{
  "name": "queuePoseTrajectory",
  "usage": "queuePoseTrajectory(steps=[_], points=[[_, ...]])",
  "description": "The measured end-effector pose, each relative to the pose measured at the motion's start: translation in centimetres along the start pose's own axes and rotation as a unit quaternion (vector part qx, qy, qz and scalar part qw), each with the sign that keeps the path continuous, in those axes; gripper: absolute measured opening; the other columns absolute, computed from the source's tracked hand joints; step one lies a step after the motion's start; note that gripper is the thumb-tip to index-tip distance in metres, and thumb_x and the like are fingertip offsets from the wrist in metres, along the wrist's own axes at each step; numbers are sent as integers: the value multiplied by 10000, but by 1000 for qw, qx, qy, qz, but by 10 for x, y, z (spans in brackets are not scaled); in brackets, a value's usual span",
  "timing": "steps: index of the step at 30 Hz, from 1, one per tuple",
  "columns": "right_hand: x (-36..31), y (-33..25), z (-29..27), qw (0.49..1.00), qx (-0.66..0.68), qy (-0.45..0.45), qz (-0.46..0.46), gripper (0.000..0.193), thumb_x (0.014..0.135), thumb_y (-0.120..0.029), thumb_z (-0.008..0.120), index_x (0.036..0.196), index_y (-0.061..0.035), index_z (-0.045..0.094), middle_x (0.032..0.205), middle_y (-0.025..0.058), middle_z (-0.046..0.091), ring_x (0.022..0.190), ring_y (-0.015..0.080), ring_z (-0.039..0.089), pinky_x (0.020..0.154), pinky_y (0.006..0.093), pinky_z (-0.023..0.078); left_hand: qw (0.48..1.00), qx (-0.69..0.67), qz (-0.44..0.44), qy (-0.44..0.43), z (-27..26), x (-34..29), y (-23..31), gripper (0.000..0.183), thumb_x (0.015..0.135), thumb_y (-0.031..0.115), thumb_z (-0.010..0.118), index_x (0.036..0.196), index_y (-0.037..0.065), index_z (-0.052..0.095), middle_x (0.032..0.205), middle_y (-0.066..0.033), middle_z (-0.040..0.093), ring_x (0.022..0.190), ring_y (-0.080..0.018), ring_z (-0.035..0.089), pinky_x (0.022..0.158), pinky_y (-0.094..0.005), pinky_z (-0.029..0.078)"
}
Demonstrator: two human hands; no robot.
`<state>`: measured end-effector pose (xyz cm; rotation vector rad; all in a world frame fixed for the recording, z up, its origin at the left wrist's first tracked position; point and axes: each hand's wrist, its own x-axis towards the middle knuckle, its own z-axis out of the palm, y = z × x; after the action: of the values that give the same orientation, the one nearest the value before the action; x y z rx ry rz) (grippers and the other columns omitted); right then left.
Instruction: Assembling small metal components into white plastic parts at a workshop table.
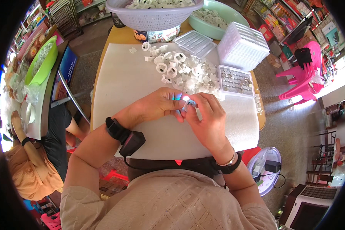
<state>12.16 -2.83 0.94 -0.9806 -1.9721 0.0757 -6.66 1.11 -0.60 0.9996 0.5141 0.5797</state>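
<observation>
Both my hands meet over the middle of the table, at the near edge of a heap of white plastic parts (176,69), many of them ring-shaped. Between my fingertips is a small part (188,102) that glows bright white and throws bluish light on my fingers; its exact shape is mostly hidden. My left hand (157,104) pinches it from the left, and my right hand (209,119) grips it from the right with thumb and fingers. Right of the heap lies a clear tray (236,69) with rows of small pieces in it.
A stack of clear trays (243,44) and an empty-looking gridded tray (193,41) stand behind. Farther back are a lilac basket (155,15) and a green basin (234,15) of white parts. Another person (38,165) sits at a table on the left. Pink chairs (304,76) stand right.
</observation>
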Motion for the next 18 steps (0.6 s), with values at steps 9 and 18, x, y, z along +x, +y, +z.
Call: queuePoseTrajectory(steps=[9,18], points=[[0,0,-12,950,234,-49,201,185,803,-24,673,974,-12,604,883,92,600,698,164,601,597,289,468,999,35,-23,15,2,-2,3,277,938,165,585,1141,-23,595,939,-84,640,788,-159,631,742,-302,537],[-2,9,-10,929,268,-88,240,142,825,-37,655,952,-9,598,863,71,584,748,141,588,632,266,453,997,63,-34,25,6,1,6,322,954,260,563,1117,-16,593,864,-55,612,732,-148,620,616,-287,536]])
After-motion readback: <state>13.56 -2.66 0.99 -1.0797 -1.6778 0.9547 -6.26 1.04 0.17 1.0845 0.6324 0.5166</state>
